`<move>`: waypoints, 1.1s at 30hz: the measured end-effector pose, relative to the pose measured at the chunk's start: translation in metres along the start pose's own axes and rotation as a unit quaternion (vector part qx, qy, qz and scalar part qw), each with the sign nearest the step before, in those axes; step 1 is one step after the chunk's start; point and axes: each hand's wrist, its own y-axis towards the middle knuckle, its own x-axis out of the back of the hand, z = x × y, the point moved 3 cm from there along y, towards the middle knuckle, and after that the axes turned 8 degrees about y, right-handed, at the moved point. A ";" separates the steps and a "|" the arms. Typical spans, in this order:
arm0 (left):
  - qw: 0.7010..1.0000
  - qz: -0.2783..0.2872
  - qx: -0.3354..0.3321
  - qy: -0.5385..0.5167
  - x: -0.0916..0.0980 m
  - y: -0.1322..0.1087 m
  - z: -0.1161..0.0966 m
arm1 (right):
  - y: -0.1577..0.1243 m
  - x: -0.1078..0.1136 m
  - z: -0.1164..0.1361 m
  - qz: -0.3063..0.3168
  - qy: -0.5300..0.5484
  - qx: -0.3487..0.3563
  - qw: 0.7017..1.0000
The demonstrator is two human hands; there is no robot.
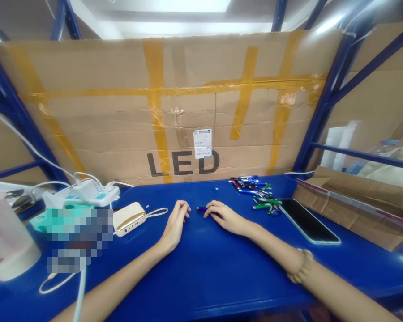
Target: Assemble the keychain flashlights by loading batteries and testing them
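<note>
My right hand (221, 215) rests on the blue tabletop with its fingers closed over a slim purple stick like a pen (202, 209). The stick's dark end points left, out past the fingertips. Facing it across a small gap, my left hand (176, 223) lies on its side, fingers loosely bent and slightly apart, with nothing visible in them. Beyond my right hand is a pile of small shiny metallic sticks (250, 184) in blue, red and silver. Several green ones (266, 205) lie at its near side.
A phone (310, 221) lies face up on the right, by an open cardboard box (349, 201). On the left are a cream power bank (130, 219) with a strap, a power strip (100, 197) with cables, and a whitish container (11, 241). A cardboard sheet (114, 129) stands behind.
</note>
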 end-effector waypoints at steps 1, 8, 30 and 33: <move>1.000 -0.003 -0.007 0.028 0.000 -0.001 -0.002 | 0.000 -0.001 0.002 0.010 0.009 0.006 1.000; 0.964 0.032 -0.110 0.242 -0.010 -0.003 -0.006 | 0.000 -0.012 0.028 0.060 0.086 0.043 0.994; 0.909 -0.022 -0.192 0.370 0.011 0.008 0.000 | -0.032 0.080 -0.008 -0.044 -0.320 -0.385 0.865; 0.913 0.004 -0.206 0.352 0.004 0.003 -0.006 | -0.022 0.065 -0.004 -0.029 -0.284 -0.333 0.899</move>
